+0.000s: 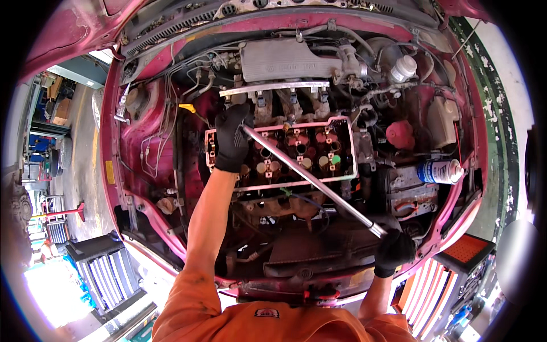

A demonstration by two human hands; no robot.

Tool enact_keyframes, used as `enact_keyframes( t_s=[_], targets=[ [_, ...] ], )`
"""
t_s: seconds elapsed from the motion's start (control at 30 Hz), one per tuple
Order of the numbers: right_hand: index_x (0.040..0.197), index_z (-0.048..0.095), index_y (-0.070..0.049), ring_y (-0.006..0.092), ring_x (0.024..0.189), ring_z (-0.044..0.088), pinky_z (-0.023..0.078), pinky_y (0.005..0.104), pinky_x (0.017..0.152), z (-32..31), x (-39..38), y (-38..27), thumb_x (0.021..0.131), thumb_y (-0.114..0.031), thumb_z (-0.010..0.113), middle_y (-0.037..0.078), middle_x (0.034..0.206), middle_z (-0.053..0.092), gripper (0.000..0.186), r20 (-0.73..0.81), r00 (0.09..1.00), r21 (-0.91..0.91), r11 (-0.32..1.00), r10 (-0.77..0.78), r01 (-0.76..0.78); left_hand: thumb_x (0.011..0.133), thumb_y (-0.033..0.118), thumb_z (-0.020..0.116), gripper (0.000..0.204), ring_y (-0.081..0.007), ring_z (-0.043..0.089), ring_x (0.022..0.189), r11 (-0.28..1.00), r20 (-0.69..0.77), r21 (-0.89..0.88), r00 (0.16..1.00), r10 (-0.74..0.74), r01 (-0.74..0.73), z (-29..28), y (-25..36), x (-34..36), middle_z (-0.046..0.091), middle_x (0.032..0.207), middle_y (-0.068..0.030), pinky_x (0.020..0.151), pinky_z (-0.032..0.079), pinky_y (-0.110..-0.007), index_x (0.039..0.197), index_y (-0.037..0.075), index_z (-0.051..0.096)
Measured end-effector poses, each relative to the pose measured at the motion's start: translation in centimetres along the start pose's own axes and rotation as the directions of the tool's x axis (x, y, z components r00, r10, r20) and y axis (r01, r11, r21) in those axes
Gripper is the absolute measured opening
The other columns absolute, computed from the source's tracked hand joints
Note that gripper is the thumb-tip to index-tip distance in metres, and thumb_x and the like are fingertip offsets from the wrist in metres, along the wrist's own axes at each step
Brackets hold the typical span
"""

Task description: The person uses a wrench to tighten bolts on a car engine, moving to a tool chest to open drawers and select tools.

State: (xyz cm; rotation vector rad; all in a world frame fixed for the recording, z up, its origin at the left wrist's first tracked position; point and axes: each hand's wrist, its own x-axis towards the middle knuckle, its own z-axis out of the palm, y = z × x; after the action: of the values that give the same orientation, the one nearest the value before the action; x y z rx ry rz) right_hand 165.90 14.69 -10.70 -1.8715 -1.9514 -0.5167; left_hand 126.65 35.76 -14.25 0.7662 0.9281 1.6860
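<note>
A long chrome torque wrench [310, 176] slants across the opened engine, from the cylinder head's left end toward the front right of the bay. My gloved left hand [232, 137] is closed around its head end, over the left end of the cylinder head [351, 148]. What sits under that hand, such as a socket or bolt, is hidden. At the other end, my gloved right hand [394, 252] grips the handle near the front edge of the bay. Inside the uncovered head, several round valve-train parts and bolts show, one with a green top [336, 159].
A grey intake cover [285, 60] and metal rail [273, 88] lie behind the head. A yellow dipstick handle [187, 107] rises beside my left hand. A spray can [439, 171] lies on its side by the battery [411, 196]. Tool cabinets [108, 273] stand outside the car.
</note>
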Motion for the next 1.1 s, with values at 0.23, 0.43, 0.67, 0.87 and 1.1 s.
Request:
enact_keyframes(
  t_s=[0.23, 0.43, 0.67, 0.87, 1.1],
  targets=[
    [0.065, 0.057, 0.0, 0.0331, 0.049, 0.051, 0.036, 0.0419, 0.047, 1.2, 1.6, 1.9, 0.09, -0.009, 0.047, 0.014, 0.054, 0.053, 0.029, -0.097, 0.987, 0.091, 0.987, -0.126, 0.135, 0.078, 0.006, 0.061, 0.015, -0.0127, 0.048, 0.052, 0.999, -0.051, -0.051, 0.999, 0.017, -0.02, 0.9, 0.3, -0.4, 0.05, 0.059, -0.004, 0.052, 0.035, -0.028, 0.065, 0.002, 0.057],
    [0.06, 0.047, -0.004, 0.0323, 0.051, 0.049, 0.035, 0.0421, 0.049, 4.3, 7.7, 4.8, 0.092, -0.017, 0.041, 0.013, 0.055, 0.048, 0.035, -0.015, 0.995, 0.104, 0.989, -0.102, 0.103, 0.08, 0.005, 0.059, 0.011, -0.0141, 0.051, 0.055, 0.994, -0.048, 0.072, 0.995, 0.091, -0.087, 0.9, 0.0, -1.0, 0.053, 0.064, -0.0058, 0.052, 0.04, -0.027, 0.07, 0.001, 0.056],
    [0.067, 0.058, -0.011, 0.0271, 0.052, 0.051, 0.039, 0.0375, 0.048, 2.9, 7.1, 3.1, 0.083, -0.03, 0.059, 0.007, 0.06, 0.053, 0.025, -0.083, 0.975, 0.17, 0.961, -0.208, 0.219, 0.084, 0.014, 0.059, 0.013, -0.0145, 0.053, 0.056, 0.745, 0.169, 0.496, 0.89, 0.423, -0.447, -3.0, -2.0, 0.6, 0.055, 0.065, -0.0053, 0.052, 0.041, -0.028, 0.083, 0.002, 0.057],
    [0.078, 0.062, -0.015, 0.0306, 0.058, 0.058, 0.043, 0.0425, 0.051, 3.0, 6.1, 2.5, 0.068, -0.036, 0.068, 0.01, 0.066, 0.058, 0.024, -0.012, 0.994, -0.006, 0.995, -0.105, 0.105, 0.081, 0.014, 0.064, 0.012, -0.0138, 0.051, 0.054, 0.989, -0.071, 0.044, 0.987, 0.146, -0.143, -1.7, -3.0, 2.8, 0.054, 0.067, -0.0021, 0.047, 0.04, -0.025, 0.081, 0.003, 0.063],
    [0.089, 0.064, -0.015, 0.0283, 0.067, 0.064, 0.05, 0.0432, 0.055, 6.4, 6.3, 3.8, 0.068, -0.034, 0.066, 0.009, 0.072, 0.064, 0.029, -0.036, 0.99, -0.188, 0.974, -0.134, 0.125, 0.084, -0.001, 0.052, 0.023, -0.0126, 0.055, 0.06, 0.894, 0.257, 0.31, 0.934, 0.248, -0.323, -1.8, -1.6, 4.2, 0.061, 0.077, -0.0061, 0.053, 0.045, -0.027, 0.102, 0.003, 0.066]
  ],
)
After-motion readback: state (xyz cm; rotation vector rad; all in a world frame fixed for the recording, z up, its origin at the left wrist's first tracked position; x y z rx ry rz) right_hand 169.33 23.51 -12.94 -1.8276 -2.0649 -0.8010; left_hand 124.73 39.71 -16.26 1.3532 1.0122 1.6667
